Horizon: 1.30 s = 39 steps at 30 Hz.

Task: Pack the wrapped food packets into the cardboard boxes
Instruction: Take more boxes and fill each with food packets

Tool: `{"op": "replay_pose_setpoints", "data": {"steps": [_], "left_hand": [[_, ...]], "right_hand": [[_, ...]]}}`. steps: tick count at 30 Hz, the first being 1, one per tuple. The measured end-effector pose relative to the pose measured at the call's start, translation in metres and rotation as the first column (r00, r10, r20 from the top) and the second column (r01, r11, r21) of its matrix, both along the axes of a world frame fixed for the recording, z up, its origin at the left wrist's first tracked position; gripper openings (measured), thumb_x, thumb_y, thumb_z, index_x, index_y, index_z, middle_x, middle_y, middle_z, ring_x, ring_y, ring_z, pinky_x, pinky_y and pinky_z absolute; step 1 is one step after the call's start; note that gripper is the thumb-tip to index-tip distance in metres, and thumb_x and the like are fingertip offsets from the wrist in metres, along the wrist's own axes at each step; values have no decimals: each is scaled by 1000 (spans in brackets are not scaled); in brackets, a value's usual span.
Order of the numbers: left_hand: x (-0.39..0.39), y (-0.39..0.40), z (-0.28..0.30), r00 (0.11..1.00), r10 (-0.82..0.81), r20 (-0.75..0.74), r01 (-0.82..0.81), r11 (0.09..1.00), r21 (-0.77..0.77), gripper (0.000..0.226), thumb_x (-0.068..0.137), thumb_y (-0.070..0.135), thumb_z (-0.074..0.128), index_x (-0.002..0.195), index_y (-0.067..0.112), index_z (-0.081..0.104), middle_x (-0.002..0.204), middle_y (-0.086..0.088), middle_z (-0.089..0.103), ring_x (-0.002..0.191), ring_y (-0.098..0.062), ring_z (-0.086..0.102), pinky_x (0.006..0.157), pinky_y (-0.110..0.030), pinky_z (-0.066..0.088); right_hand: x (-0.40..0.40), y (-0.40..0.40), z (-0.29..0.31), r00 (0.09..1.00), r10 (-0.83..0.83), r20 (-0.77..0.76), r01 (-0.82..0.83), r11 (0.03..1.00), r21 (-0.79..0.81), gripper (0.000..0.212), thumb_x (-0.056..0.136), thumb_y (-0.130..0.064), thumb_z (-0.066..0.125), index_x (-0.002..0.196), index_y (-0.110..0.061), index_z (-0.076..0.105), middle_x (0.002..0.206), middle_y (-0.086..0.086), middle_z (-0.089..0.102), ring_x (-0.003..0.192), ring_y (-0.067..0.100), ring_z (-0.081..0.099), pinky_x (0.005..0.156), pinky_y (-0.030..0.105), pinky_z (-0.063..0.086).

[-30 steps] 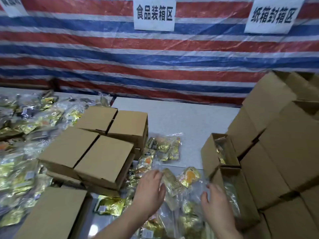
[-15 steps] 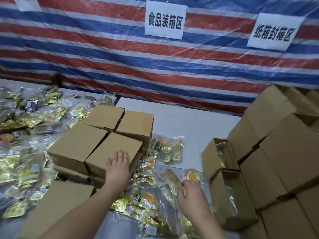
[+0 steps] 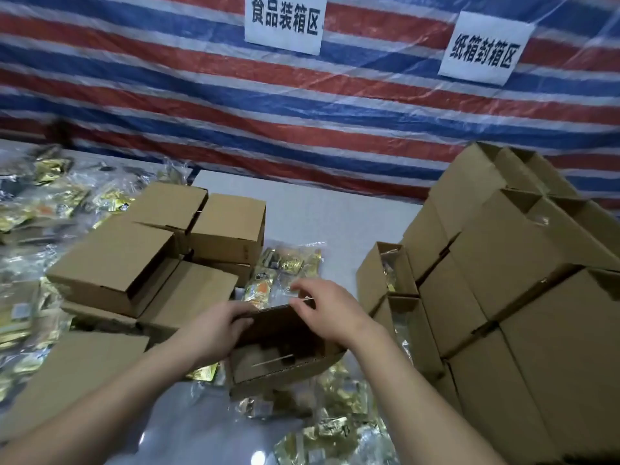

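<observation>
An open cardboard box (image 3: pixel 285 367) is held above the table in front of me, its dark inside facing me. My left hand (image 3: pixel 214 330) grips its left wall with curled fingers. My right hand (image 3: pixel 330 313) holds the far top edge on the right side. Wrapped food packets (image 3: pixel 288 266) in gold and clear film lie just beyond the box, and more packets (image 3: pixel 335 427) lie under and in front of it. I see nothing inside the held box.
Shut cardboard boxes (image 3: pixel 134 263) are stacked to the left, with a flat one (image 3: pixel 77 374) near me. A tall stack of open boxes (image 3: pixel 523 297) fills the right; two boxes (image 3: pixel 382 280) there hold packets. Several packets (image 3: pixel 40 209) cover the far left. A striped tarp hangs behind.
My left hand left the stacked boxes on the left and now holds an open box in the middle. My right hand came off the packets and took the box's far edge.
</observation>
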State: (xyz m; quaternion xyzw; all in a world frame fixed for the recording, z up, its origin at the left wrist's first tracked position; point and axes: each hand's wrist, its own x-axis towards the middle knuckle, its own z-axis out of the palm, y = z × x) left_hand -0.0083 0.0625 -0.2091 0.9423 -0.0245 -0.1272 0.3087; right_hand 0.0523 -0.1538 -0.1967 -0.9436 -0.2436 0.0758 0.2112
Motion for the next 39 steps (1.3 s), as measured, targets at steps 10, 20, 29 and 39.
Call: {"op": "replay_pose_setpoints", "data": {"steps": [10,20,29,39], "left_hand": [[-40,-20,-70,961,-223,-164,207,972,-110,18,101,25,55,107,23,72,103,7,68,95,-6,58,82,-18,44],[-80,10,-131,967,-167,-191,158,986,-61,18,101,28,53,100,23,70,98,6,68,90,-7,58,74,-11,39],[-38,-1,-131,945,-100,-311,123,991,56,33,102,46,46,100,20,67,107,-2,70,97,-20,64,87,-33,50],[40,-78,-162,751,-328,-573,608,681,407,81,81,40,78,147,13,39,145,-10,48,130,-31,49,100,-41,43]], "right_hand": [[-96,-38,-88,988,2,-151,-33,979,-203,14,99,-23,46,101,-22,60,108,3,62,103,23,57,78,34,41],[-143,1,-132,986,-36,-163,4,981,-194,25,97,-7,44,112,-17,61,117,4,61,109,20,53,83,31,39],[-143,17,-130,983,-25,-182,6,994,-106,24,93,-24,42,106,-17,61,108,3,61,104,19,53,99,36,43],[-146,-6,-134,967,-137,-214,123,989,-76,30,91,-12,47,119,-17,56,120,1,54,112,22,52,95,35,45]]}}
